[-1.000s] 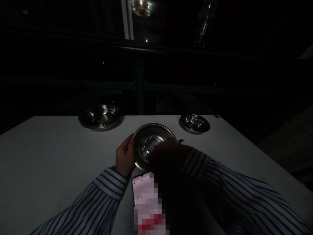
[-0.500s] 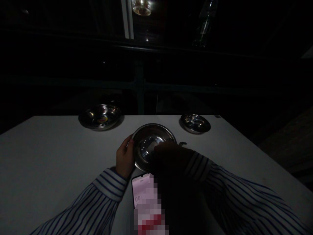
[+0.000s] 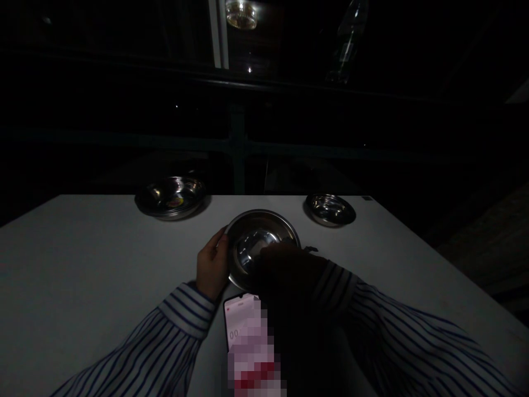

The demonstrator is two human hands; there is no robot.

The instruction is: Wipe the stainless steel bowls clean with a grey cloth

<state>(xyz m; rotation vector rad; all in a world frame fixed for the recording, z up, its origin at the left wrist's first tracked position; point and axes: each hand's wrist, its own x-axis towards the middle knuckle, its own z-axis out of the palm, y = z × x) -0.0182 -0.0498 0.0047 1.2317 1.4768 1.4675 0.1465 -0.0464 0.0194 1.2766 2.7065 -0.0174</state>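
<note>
A shiny metal bowl (image 3: 243,237) is tilted toward me at the middle of the white table. My left hand (image 3: 212,267) grips its left rim, thumb on the near side and fingers behind. Deep in shadow, my right hand (image 3: 289,267) lies over the bowl's right inner side with its fingers curled in. A dark, crumpled scrap (image 3: 311,250) pokes out beyond the right rim; whether it belongs to something in that hand I cannot tell. Just below the bowl a phone (image 3: 243,317) with a lit, partly blurred-out screen lies on the table.
Stacked metal bowls (image 3: 171,209) with a yellow-red sticker inside stand at the table's far left edge. A smaller metal bowl (image 3: 330,210) sits at the far right. Beyond the white table (image 3: 103,264) it is dark, with a bottle (image 3: 347,47) at upper right.
The view has shifted very slightly. Both hands stay at the bowl in nearly the same pose, and the other bowls have not moved.
</note>
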